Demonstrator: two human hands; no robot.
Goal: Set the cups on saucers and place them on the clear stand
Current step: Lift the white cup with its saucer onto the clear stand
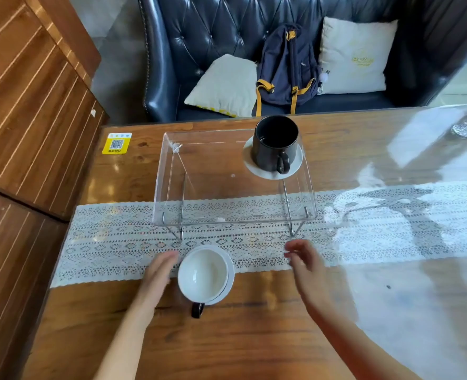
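A clear stand (199,171) on thin metal legs straddles the lace runner at the table's middle. On its far right corner a black cup (274,144) sits on a white saucer (298,157), handle toward me. Near the front, a cup with a white inside (203,274) and a dark handle rests on a second white saucer (228,286). My left hand (158,272) lies flat just left of this cup, fingers extended, holding nothing. My right hand (305,259) hovers to its right, apart from it, fingers loosely spread and empty.
A white lace runner (377,231) crosses the wooden table (226,338). A yellow QR sticker (115,144) sits at the far left corner, a glass object (463,129) at the far right. Behind are a dark leather sofa, cushions and a backpack (288,67).
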